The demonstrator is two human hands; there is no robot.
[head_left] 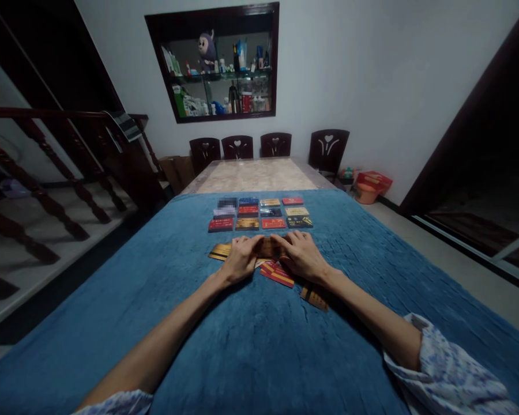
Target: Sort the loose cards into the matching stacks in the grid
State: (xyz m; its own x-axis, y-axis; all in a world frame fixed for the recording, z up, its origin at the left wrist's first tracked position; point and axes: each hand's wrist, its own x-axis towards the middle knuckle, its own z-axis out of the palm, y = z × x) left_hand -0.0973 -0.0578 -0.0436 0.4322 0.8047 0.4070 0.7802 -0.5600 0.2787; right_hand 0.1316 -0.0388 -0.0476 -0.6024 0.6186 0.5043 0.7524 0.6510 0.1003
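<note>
Between my hands is a small group of gold-brown cards (pixel 268 248), gripped at its two ends. My left hand (pixel 241 256) closes on the left end and my right hand (pixel 301 253) on the right end. Loose red cards with yellow stripes (pixel 277 274) lie fanned out on the blue cloth just below. One gold card with a dark stripe (pixel 219 251) pokes out left of my left hand. Another gold-brown card (pixel 315 297) lies under my right forearm. Beyond my fingers, card stacks stand in rows, among them a red stack (pixel 221 225) and a black stack (pixel 300 221).
A blue cloth (pixel 155 323) covers the near part of the long table, with its pale marbled top (pixel 259 173) showing at the far end. Dark chairs (pixel 328 147) stand behind it. To the left runs a wooden railing (pixel 47 155); an orange bucket (pixel 366 193) sits by the right wall.
</note>
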